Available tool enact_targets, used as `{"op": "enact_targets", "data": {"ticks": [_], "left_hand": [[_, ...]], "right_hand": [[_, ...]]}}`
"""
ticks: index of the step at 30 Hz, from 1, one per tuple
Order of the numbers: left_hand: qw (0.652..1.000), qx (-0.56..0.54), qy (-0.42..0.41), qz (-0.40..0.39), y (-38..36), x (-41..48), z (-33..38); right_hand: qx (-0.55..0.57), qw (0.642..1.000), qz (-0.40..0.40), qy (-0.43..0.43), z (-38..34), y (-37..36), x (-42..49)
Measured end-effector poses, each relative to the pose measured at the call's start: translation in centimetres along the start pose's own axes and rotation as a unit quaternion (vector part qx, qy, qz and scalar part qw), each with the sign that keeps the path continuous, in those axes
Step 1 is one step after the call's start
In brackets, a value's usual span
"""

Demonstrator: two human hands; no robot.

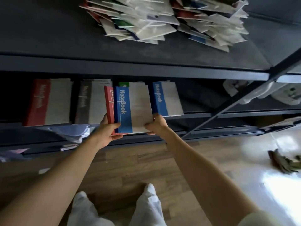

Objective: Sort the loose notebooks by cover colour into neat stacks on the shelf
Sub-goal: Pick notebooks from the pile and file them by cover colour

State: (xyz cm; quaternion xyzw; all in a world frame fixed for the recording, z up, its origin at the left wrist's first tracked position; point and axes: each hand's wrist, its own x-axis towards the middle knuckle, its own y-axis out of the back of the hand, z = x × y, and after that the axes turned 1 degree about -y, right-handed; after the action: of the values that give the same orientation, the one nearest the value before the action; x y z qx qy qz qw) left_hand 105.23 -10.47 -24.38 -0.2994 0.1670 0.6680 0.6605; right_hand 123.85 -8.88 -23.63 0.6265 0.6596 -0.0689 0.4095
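Holding a small batch at the shelf front, both hands are sharing the load. The left hand (108, 129) is curling round the near left corner, with the thumb lying on the cover of the blue notebook (130, 110). The right hand (157, 123) is pinching the near right edge. A red notebook (108, 105) is lying beneath the blue one and showing just beyond the left thumb.

The blue stack (167, 99) is sitting on the shelf (228, 115) just beyond the right hand. The green stack (123, 84) is lying directly behind the held batch. The grey stack (91, 101) and the red stack (47, 101) are lying to the left of the left hand. The loose pile (162, 18) is waiting well above both hands.

Judgement: the step in hand is parting blue from red. The right hand should be drawing off the blue cover alone and laying it band-to-band and square on the blue stack, while the left is retaining the red. Slippage between the covers is the likely fault.
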Motion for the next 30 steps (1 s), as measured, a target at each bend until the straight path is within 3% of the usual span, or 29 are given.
{"op": "enact_targets", "data": {"ticks": [9,20,30], "left_hand": [[0.996,-0.058,0.026,0.068,-14.0,0.6,-5.8],[0.987,-0.056,-0.008,0.15,-11.5,3.2,-6.1],[0.982,-0.082,-0.007,0.168,-10.6,3.0,-7.4]], "right_hand": [[-0.023,0.996,0.079,-0.023,8.3,13.1,3.0],[-0.051,0.985,0.165,-0.008,7.4,13.3,10.3],[-0.243,0.953,0.18,-0.005,8.2,13.6,11.1]]}}
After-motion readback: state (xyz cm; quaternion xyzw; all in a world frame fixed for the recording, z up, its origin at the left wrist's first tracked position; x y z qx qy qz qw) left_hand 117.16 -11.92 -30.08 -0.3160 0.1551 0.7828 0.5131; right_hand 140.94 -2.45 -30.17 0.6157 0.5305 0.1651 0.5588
